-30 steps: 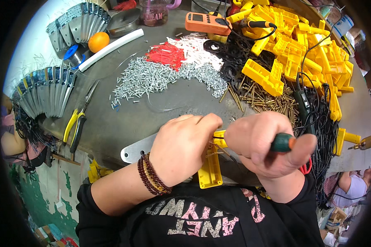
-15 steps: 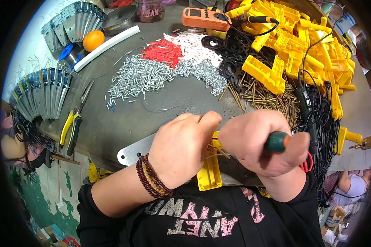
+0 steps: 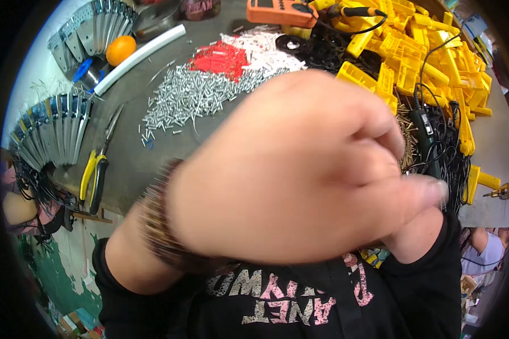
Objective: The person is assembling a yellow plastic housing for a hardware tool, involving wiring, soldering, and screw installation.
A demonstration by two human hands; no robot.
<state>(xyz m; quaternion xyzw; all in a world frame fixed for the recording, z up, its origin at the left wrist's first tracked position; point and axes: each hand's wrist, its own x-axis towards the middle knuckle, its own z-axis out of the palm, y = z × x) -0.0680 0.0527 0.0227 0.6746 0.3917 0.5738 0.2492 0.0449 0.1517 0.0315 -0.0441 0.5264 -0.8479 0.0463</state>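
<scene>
My left hand (image 3: pixel 283 175) is raised high and close, slightly blurred, with a beaded bracelet (image 3: pixel 167 217) on its wrist. Its fingers are curled in and its thumb lies alongside; what they hold, if anything, is out of sight. Behind it is my right hand, of which only the wrist (image 3: pixel 415 240) shows, so its fingers are hidden. The green-handled tool, the yellow plastic part and the metal plate seen earlier are covered by my left hand. Beyond the left hand lie silver screws (image 3: pixel 186 99) and red sleeves (image 3: pixel 220 59).
Yellow plastic housings (image 3: pixel 413 51) are heaped at the right, beside black cables (image 3: pixel 452 164). Yellow-and-black pliers (image 3: pixel 99 164) lie left. Metal blades (image 3: pixel 54 133) stand fanned near a solder spool (image 3: pixel 89 73), an orange (image 3: pixel 120 52) and a white tube (image 3: pixel 141 59). An orange meter (image 3: pixel 283 12) sits at the back.
My left hand has risen toward the view and moved right across my right hand, which gripped a green-handled tool before. The view has shifted slightly.
</scene>
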